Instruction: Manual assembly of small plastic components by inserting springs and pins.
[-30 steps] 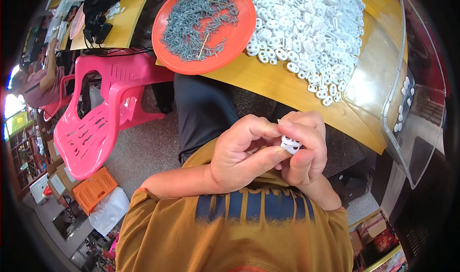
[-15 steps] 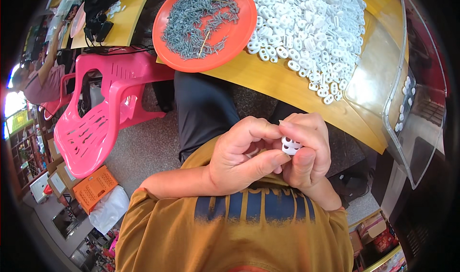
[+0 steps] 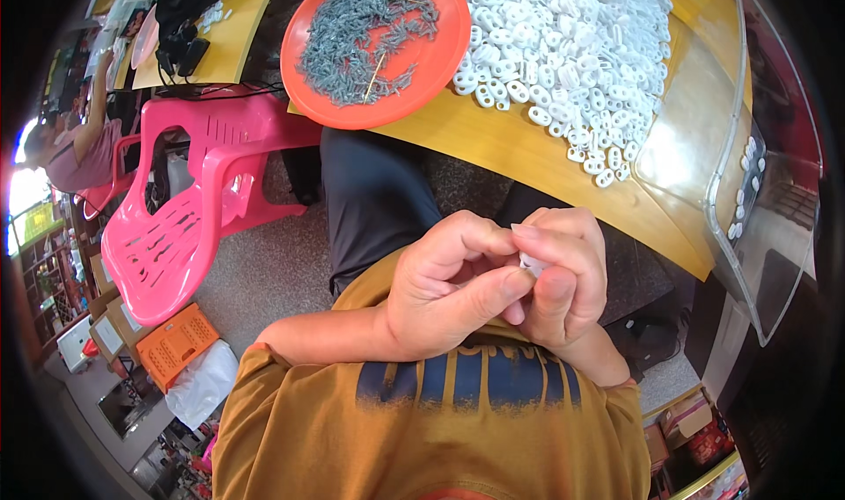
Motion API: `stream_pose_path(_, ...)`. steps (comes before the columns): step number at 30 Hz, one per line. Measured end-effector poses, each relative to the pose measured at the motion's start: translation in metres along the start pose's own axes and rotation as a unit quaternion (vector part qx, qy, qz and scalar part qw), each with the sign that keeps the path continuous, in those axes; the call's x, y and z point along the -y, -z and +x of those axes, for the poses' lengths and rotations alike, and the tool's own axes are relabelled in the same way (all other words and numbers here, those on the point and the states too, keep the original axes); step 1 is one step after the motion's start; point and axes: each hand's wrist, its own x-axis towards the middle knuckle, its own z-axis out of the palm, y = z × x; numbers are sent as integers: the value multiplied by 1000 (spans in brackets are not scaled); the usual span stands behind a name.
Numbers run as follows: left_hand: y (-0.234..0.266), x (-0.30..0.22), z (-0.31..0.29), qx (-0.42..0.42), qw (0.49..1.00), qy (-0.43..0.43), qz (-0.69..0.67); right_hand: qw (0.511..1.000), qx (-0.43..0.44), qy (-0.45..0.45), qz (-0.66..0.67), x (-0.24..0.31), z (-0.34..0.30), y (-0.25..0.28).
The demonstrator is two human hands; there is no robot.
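Note:
Close to my chest, my left hand (image 3: 453, 280) and my right hand (image 3: 568, 275) meet fingertip to fingertip. Pinched between them is a small white plastic piece (image 3: 531, 263), mostly covered by the thumbs and fingers. Both hands have curled fingers and are closed on it. Beyond them, the yellow table (image 3: 519, 152) bears a big heap of white oval pieces with two holes (image 3: 563, 51). To the left of the heap, a round red tray (image 3: 400, 102) holds many small grey pieces (image 3: 343, 55) and thin yellowish sticks.
A clear plastic bin (image 3: 687, 161) lies at the table's right end. On the left stand a pink plastic chair (image 3: 163, 249), an orange crate (image 3: 176, 346) and a white plastic bag (image 3: 204, 386). Another person (image 3: 75, 157) is at the far left, with an arm raised.
The white piece has turned or sunk between my fingers, and its holes no longer show. My left thumb has moved slightly over it. The other person's arm has shifted.

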Motion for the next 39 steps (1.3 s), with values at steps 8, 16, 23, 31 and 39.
stream_pose_path(8, -4, 2, 2, -30, 1000, -2, 7, 1000, -28, -9, 2, -3, 1, -4)
stream_pose_path(16, -1, -1, 4, -26, 1000, 5, -11, 999, -3, -31, 13, 3, 10, 5)
stream_pose_path(23, -5, -15, 6, -33, 999, 4, -21, 996, 52, 27, -61, 12, 20, 11)
stream_pose_path(31, -6, -15, 4, -62, 998, 15, 13, 992, 55, -1, -111, 22, 16, 10)
stream_pose_path(39, -4, -16, -1, -54, 995, -17, 84, 995, 78, -56, -39, 23, 14, 9)
